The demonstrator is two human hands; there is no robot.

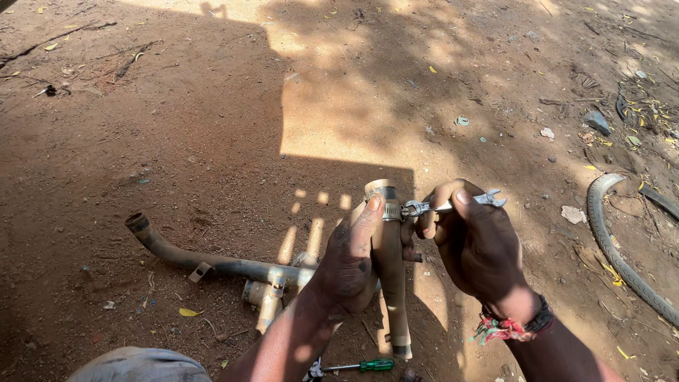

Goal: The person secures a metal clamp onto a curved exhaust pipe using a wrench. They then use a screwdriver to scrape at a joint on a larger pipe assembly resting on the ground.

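Bare reddish dirt ground (212,141), outdoors, half in shade, with scattered leaves and litter. Nearest the camera, a green-handled screwdriver (368,366) lies on the dirt. Above it, the left hand (350,258) is closed around an upright rusty pipe (391,283), thumb pressed to its top end. A metal hose clamp (390,209) sits round that top end. The right hand (475,240) grips a small spanner (453,205), its left jaw set on the clamp's screw. Judgement: clamp is seated on the pipe; whether its screw is tight cannot be told. Left of the hands, a bent pipe (191,256) lies on the ground. Far right, a worn tyre (622,255) curves across the dirt.
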